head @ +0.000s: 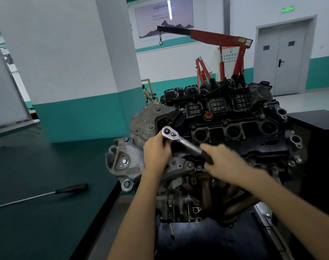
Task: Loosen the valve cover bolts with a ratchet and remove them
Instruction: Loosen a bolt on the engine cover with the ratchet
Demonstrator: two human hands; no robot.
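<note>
- Screwdriver (71,188) – lies flat on the green table (47,231), well left of the valve cover (235,132); not in use.
- Left hand (157,153) – at the valve cover's near left corner, fingers curled under and round the head of the ratchet (180,140), steadying it from the near side.
- Ratchet – head sits over that left corner, and the shank slants down toward the cover's near edge. The socket and the bolt beneath it are hidden by the head and hand.
- Right hand (227,162) – blurred, but wrapped round the black grip at the ratchet's far end, just in front of the cover's near edge.
- Bolts (224,122) – small heads show along the cover's top face, seated as far as I can tell.
- Handling, judged: the ratchet is stiff steel with some weight, and its chrome shank is likely slick. The rubbered grip is the place to pull for leverage, with the other hand kept on the head so the socket stays square.
- The bolts look small, hard, possibly oily and easy to drop into the engine (178,199); once they run free, pinch each by its head.
- The cover looks like moulded plastic, so it is probably unwise to lever against it.
</note>
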